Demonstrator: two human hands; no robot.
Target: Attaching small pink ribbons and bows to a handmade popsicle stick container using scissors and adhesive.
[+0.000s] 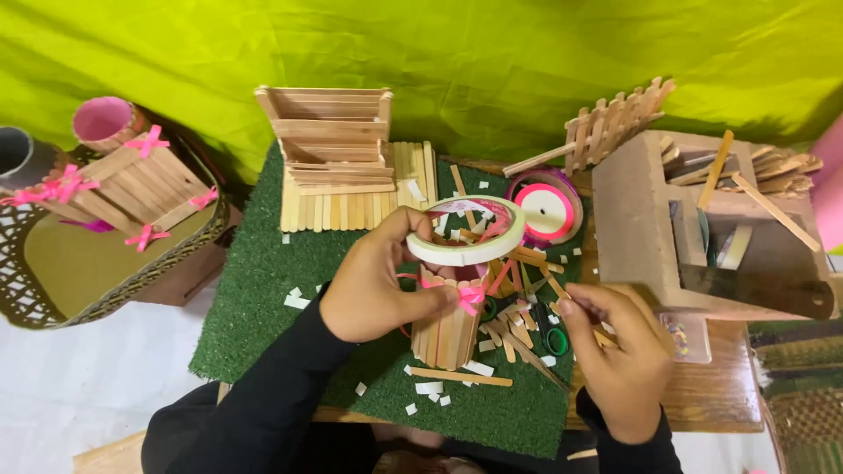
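Head cam looking straight down: left hand (pixel 378 285) curled around a white tape roll (pixel 465 230), held right above the little stick cup with a pink bow (pixel 450 320) on the green turf mat (pixel 263 290); right hand (pixel 619 351) pinched loosely near the scattered sticks (pixel 518 338), can't tell if it grips anything

Single head-mounted view, looking steeply down from above the person's chest onto the worktop (pixel 702 399), facing away from the body toward the green cloth backdrop (pixel 492 53) at 12 o'clock. Close range: the left hand (pixel 378 281) and right hand (pixel 619 351) fill the middle, sleeves entering from 6 o'clock. The green turf mat (pixel 263 290) sits centre frame (slightly left). No second view, so nothing shared.
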